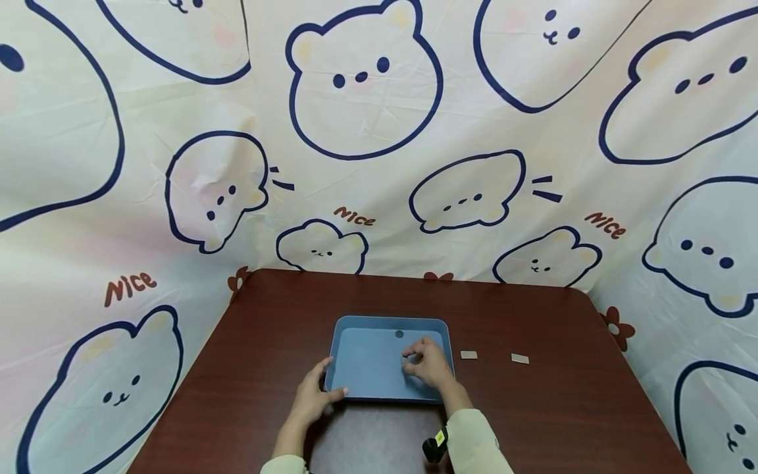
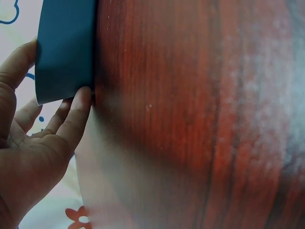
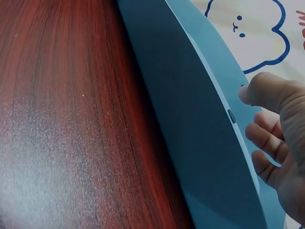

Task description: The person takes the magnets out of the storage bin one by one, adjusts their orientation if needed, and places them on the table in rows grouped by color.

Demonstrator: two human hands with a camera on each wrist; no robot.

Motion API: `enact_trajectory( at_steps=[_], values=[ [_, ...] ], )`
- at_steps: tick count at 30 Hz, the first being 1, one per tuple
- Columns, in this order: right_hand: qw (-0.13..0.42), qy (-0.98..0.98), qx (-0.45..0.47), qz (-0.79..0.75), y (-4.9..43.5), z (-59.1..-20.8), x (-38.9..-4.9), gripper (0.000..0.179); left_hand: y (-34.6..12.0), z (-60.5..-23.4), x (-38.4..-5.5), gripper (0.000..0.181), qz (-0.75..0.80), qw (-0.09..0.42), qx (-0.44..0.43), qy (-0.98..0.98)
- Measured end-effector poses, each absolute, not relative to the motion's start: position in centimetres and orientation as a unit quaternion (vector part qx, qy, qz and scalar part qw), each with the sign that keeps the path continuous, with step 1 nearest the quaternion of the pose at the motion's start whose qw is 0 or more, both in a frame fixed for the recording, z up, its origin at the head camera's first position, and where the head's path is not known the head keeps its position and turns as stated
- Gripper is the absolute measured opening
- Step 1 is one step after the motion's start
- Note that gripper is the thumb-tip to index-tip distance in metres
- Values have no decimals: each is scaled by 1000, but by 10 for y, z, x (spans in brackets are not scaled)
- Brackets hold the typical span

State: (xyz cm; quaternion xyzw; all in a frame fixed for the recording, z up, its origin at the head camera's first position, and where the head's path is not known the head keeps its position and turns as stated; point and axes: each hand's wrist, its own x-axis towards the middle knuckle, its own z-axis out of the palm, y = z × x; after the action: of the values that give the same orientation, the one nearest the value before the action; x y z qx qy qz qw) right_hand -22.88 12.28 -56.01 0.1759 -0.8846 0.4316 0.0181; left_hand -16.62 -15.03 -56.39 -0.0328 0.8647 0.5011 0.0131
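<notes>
A shallow blue tray (image 1: pixel 373 378) lies on the brown table. My left hand (image 1: pixel 314 393) grips its near left corner; in the left wrist view that hand's thumb and fingers (image 2: pixel 78 112) are around the corner. Over the tray's right half is my right hand (image 1: pixel 431 364), its fingers curled and thumb and forefinger pinching a small dark disc (image 3: pixel 253 105). Only dark edges of this disc show beside the thumb tip; the rest is hidden. Another small dark disc (image 1: pixel 399 334) lies in the tray near the far wall.
Two small pale rectangular pieces, a nearer one (image 1: pixel 468 355) and a farther one (image 1: pixel 520 359), lie on the table (image 1: pixel 562 408) right of the tray. A black wrist device (image 1: pixel 435 447) sits by the right sleeve. Behind hangs a cartoon-printed cloth (image 1: pixel 367 118).
</notes>
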Motion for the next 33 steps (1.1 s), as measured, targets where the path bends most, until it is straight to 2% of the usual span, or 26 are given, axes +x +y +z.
enact_trajectory(
  at_steps=[16,33],
  values=[
    [17,-888,168,429,157,-535,-217,16,-149,-559,-167,80,506,12,-30,862],
    [13,-887,122,444,189,-536,-202,15,-151,-562,-167,78,505,14,-17,863]
  ],
)
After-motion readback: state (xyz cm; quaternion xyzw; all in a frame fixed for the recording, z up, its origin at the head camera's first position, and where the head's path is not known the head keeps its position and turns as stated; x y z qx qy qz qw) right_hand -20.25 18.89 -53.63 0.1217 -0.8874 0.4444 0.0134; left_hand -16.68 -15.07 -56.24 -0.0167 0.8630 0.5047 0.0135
